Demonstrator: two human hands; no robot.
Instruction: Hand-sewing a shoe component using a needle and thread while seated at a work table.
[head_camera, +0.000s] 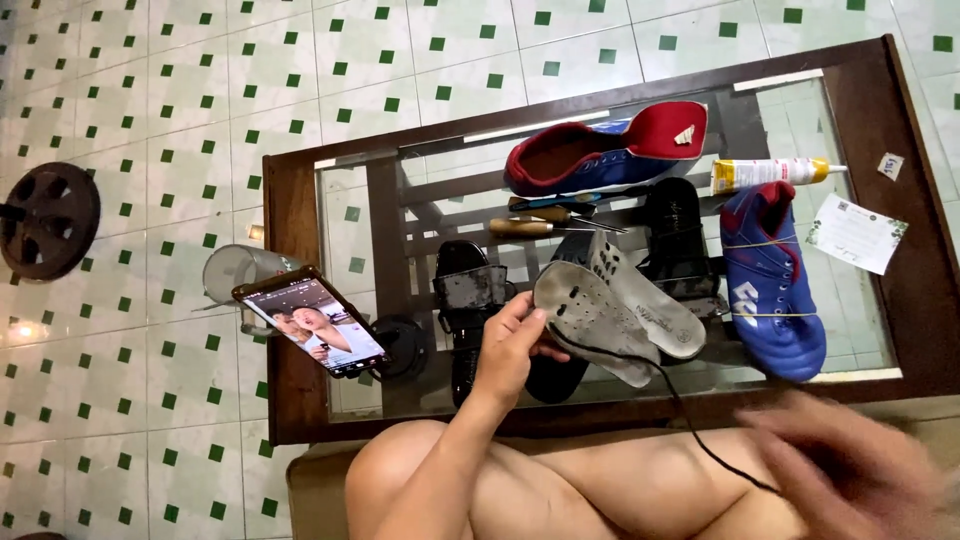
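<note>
A grey perforated insole (600, 318) is gripped at its near end by the left hand (510, 345), above the glass-topped table (905, 330). A black cord (690, 415) trails to the right hand (850, 470) — blurred, its grasp cannot be told. A yellow-labelled white glue tube (765, 173) lies between two blue shoes (605, 150) — beside it, a white card (857, 232) and a small square tag (890, 165).

The floor (150, 150) at upper left is white tile dotted with green squares. The worktop (290, 300) has a dark brown frame. Two football boots, (600, 150) and (770, 280), are blue with red lining. The grey insole (600, 320) trails a black thread (690, 420). The glue tube (765, 173) is yellow and white.
</note>
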